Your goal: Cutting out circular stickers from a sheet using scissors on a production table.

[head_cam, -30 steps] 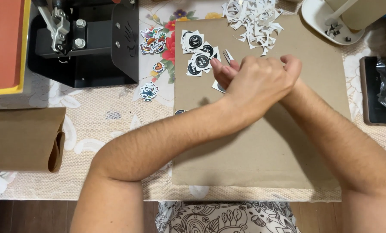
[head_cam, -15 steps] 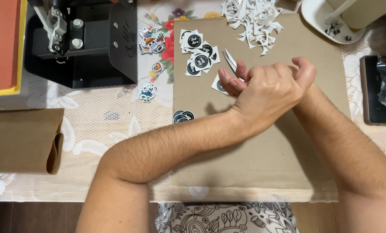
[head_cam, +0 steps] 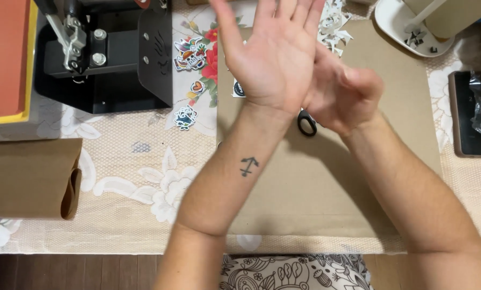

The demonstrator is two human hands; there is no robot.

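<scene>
Both hands have come up off the brown board since a moment ago, when they were pressed together low over the stickers. Now I see the left hand (head_cam: 273, 59) lifted high, palm up toward me, wide open, fingers spread and pointing to the far edge of the table. It holds nothing. Its wrist has a small anchor mark, and the forearm slants down to the near edge.

My right hand (head_cam: 345, 99) sits just behind and to the right of the left one, touching it. It looks curled into a loose fist. I cannot tell if it has anything inside, because the left hand hides part of it.

Under the hands lies the brown board (head_cam: 326, 182), flat on the table, reaching from the near edge toward the far edge. A round black sticker (head_cam: 306, 122) peeks out between the two wrists, lying flat on the board. It is a dark ring shape; I cannot see its picture. Another sticker (head_cam: 239, 88) shows at the board's left edge, half hidden by the left hand.

Colourful stickers (head_cam: 189, 53) lie on the flowery tablecloth (head_cam: 144, 182) left of the board. A black press machine (head_cam: 106, 53) stands at the far left corner. White paper scraps (head_cam: 334, 29) sit at the board's far edge.
</scene>
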